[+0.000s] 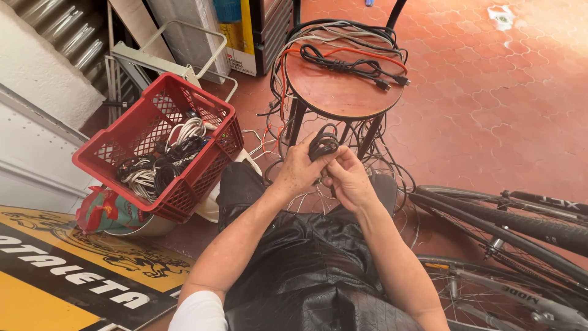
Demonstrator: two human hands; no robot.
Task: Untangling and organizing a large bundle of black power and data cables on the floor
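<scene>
A red lattice plastic crate [184, 132] is sitting tilted at the left, collecting coiled cables. The left hand [298, 171] is pinching a black cable bundle [323, 145] just before the round wooden stool [343, 92], while the right hand [349, 178] is closing around its lower loops, keeping the coil tight.

A flat sign [67, 270] lies at the lower left, beside the person's leg: yellow and black, with white lettering and a dark emblem. At the top, against the wall behind the red crate, stands a tall box [236, 34], yellow and blue above, with a white panel at its foot.
</scene>
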